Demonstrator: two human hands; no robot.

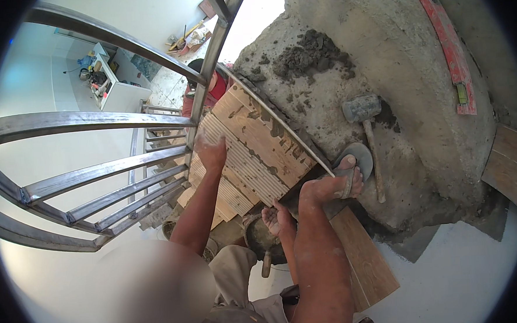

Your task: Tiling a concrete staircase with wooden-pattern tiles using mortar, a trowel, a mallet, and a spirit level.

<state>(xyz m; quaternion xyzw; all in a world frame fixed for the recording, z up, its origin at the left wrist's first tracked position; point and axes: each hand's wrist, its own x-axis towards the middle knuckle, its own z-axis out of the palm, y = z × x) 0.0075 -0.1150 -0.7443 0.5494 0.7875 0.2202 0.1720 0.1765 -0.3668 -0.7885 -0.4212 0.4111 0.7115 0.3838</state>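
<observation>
Wood-look tiles (287,160) with a ribbed band and smears of grey mortar lie on a step before me. My left hand (211,152) is on the ribbed part beside the metal railing post, thumb apart from the fingers; its fingertips are partly hidden. Close to the tiles' near corner is my right hand (278,218), palm turned up, fingers loosely bent and apart, thumb reaching toward the edge. Nothing shows in its grasp. Below that hand stands a dark bucket (254,238) with a wooden-handled tool (267,265) at its rim.
A metal railing (92,120) fills the left side. A mallet (362,108) and a mortar heap (314,53) lie on rough concrete, a red level (448,46) beyond. My sandalled foot (348,177) rests by the mallet. Behind the post is a person in red (218,86). Loose tiles (363,261) lie near my leg.
</observation>
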